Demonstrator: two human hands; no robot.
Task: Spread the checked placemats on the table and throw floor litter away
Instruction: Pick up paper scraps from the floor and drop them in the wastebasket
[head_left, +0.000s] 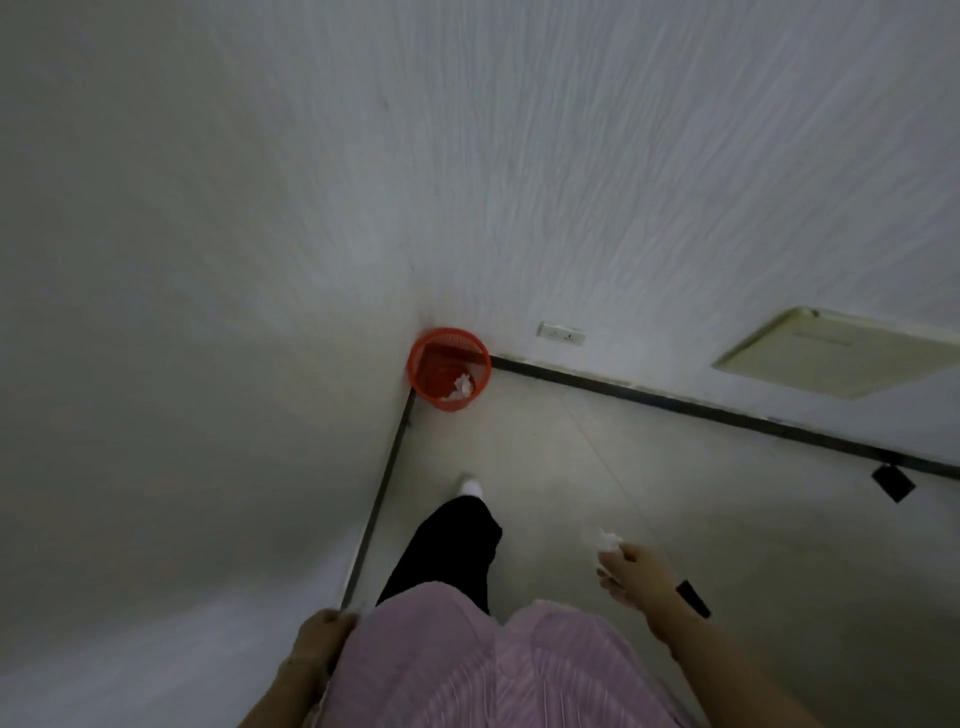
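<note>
One red mesh wastebasket (450, 369), two crumpled paper wads (609, 540) (464, 385), two hands (631, 569) (323, 636) and one wall socket (561, 332) are counted.

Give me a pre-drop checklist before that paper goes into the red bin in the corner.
1. Litter in hand: the right hand grips the crumpled white paper. Ok.
2. Bin located: the red mesh bin stands upright in the wall corner. Ok.
3. Bin has room: only some white paper at its bottom. Ok.
4. Hand over the bin: well short of it. Not ok.
5. Path clear: bare floor ahead. Ok.
6. Left hand free: at the hip, mostly hidden. Cannot tell.
</note>
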